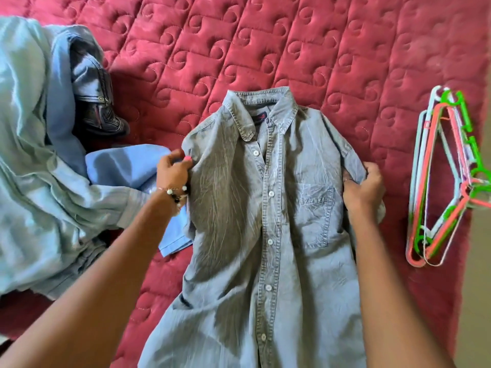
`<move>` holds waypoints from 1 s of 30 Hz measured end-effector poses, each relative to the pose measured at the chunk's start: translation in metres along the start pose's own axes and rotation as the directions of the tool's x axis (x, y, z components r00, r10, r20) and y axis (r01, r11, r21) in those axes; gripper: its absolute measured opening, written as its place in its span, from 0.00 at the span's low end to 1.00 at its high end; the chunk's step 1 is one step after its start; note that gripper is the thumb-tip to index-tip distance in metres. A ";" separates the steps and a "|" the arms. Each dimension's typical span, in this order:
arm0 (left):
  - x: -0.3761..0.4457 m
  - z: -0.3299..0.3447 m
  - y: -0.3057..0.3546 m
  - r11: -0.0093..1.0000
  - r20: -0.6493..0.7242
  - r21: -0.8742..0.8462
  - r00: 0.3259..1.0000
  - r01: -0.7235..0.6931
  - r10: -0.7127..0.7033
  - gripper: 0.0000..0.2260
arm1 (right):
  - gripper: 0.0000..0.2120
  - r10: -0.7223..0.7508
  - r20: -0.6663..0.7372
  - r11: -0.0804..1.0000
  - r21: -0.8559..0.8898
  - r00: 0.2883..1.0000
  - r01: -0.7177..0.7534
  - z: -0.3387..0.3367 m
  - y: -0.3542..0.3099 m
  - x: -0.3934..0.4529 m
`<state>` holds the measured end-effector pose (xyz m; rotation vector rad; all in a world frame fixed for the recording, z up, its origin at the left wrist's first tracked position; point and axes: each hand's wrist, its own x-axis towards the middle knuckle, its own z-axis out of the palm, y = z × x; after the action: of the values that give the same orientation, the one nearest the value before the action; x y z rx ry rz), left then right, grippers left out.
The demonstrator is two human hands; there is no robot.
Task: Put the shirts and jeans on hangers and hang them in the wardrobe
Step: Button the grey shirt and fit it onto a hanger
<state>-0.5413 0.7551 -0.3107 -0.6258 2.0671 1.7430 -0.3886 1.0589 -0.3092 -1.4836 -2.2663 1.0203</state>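
Bedspread (332, 49), red and quilted, bears shirt (265, 208), hangers (441, 181), clothes pile (39, 155).

Both bare forearms extend forward and converge slightly. The left hand (172, 168) has fingers curled in a pinching grip, with a beaded bracelet (176, 195) on its wrist. The right hand (364, 187) has fingers curled closed, knuckles upward.

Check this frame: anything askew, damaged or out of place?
No damage shows. The grey shirt lies buttoned and wrinkled on the red quilt, left hand and right hand gripping its sides. The hangers lie in a tangled bunch; other clothes sit heaped, unsorted.
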 end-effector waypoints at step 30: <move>-0.143 -0.048 -0.119 0.706 -0.416 0.607 0.903 0.366 -0.111 0.31 | 0.31 0.182 0.097 0.956 -0.249 0.978 -0.153 -0.035 0.118 -0.115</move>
<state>-0.3564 0.7056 -0.3230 -0.9547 2.4911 0.6516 -0.2342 1.0005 -0.3437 -1.7846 -2.4553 0.9263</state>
